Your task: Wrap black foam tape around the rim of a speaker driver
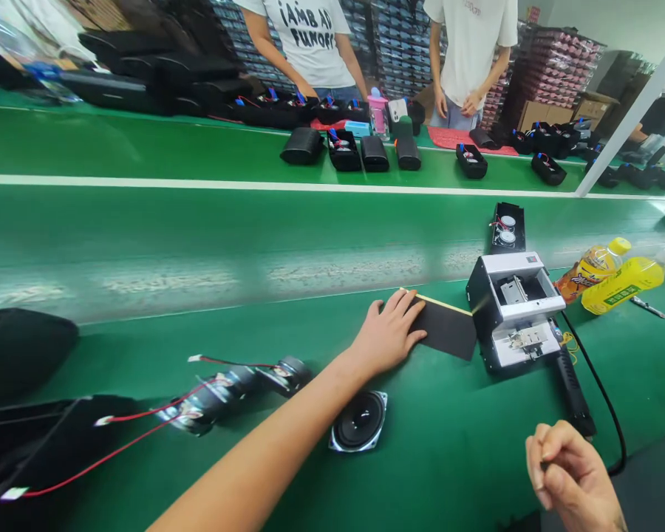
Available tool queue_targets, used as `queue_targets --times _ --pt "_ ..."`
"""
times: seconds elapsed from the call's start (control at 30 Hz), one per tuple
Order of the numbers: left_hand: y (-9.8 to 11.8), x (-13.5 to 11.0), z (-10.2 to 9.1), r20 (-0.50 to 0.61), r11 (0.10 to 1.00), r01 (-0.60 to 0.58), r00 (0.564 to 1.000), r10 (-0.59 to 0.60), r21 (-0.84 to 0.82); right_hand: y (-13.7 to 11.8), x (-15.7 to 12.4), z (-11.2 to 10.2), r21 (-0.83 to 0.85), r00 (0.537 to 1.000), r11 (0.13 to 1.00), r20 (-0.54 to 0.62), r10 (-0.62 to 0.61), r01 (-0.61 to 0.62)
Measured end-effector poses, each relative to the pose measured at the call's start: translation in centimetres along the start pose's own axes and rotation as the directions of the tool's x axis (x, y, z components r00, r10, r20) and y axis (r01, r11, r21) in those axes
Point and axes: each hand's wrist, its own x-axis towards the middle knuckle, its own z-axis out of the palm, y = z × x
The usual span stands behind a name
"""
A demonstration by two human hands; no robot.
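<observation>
My left hand (391, 331) lies on a flat black sheet (448, 331) with a pale yellow edge, fingers spread over its left end. My right hand (573, 473) is raised at the lower right, its fingers curled together in a pinch. Something small and dark shows between those fingertips, too small to name. A round speaker (360, 421) with a square metal frame faces up below my left forearm. More speakers (216, 395) with red wires lie left of that arm. Against the sheet's right end stands a grey and black machine (518, 314).
Behind the machine is a black housing with two speakers (507, 227). Two drink bottles (623, 284) lean at right. A black handled tool (573, 391) and cable (604, 399) lie near my right hand. Two people stand across the green bench (199, 155) behind several black speaker cases (374, 154).
</observation>
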Motion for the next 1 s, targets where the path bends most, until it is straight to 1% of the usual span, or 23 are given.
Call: queue_targets --times 0.07,0.17,0.3,0.37,0.43,0.5,0.6,0.67,0.73,0.8,0.87,0.93,1.0 --pt "0.3 0.5 0.2 -0.007 0.999 0.042 0.999 -0.041 0.023 0.5 -0.4 -0.1 -0.012 0.998 1.000 0.055 0.000 0.001" --pt "1.2 0.8 0.2 -0.023 0.990 0.126 0.992 -0.125 0.058 1.0 -0.6 -0.3 -0.041 0.998 0.999 0.053 -0.020 0.022" --pt "3.4 1.0 0.3 -0.037 0.973 0.214 0.977 -0.211 0.083 2.2 -0.8 -0.7 -0.084 0.993 0.995 0.115 -0.034 0.044" --pt "4.4 1.1 0.3 -0.033 0.967 0.239 0.971 -0.237 0.088 2.7 -1.0 -0.7 -0.088 0.989 0.995 0.146 -0.026 0.039" --pt "4.9 0.9 0.2 -0.018 0.967 0.242 0.970 -0.241 0.086 3.0 -1.2 -0.7 -0.055 0.987 0.998 0.163 -0.002 0.011" --pt "5.0 0.5 0.1 0.002 0.971 0.228 0.974 -0.228 0.074 2.9 -1.2 -0.6 -0.031 0.985 0.998 0.166 0.052 -0.047" --pt "4.9 -0.1 0.1 0.017 0.974 0.222 0.975 -0.223 0.036 2.5 -0.8 -0.1 -0.076 0.976 0.986 0.155 0.156 -0.146" --pt "4.8 -0.5 0.0 0.018 0.974 0.225 0.974 -0.225 -0.002 2.4 -0.5 0.3 -0.100 0.972 0.985 0.175 0.159 -0.143" --pt "4.5 -1.1 -0.5 0.012 0.975 0.217 0.976 -0.217 -0.052 2.7 -0.5 0.6 -0.059 0.973 0.991 0.192 0.127 -0.118" --pt "3.6 -2.3 -1.6 0.001 0.972 0.206 0.978 -0.207 -0.112 3.2 -0.9 0.4 0.016 0.975 0.991 0.182 0.126 -0.131" --pt "2.4 -4.5 -2.9 0.004 0.965 0.186 0.982 -0.188 -0.184 3.6 -1.4 0.1 0.080 0.976 0.987 0.182 0.122 -0.138" --pt "1.0 -7.4 -4.1 0.036 0.952 0.158 0.987 -0.154 -0.262 3.5 -1.4 -0.1 0.067 0.969 0.987 0.209 0.133 -0.149" --pt "-0.1 -10.3 -4.5 0.092 0.932 0.140 0.989 -0.116 -0.335 2.8 -0.5 0.3 -0.005 0.957 0.983 0.227 0.182 -0.185"
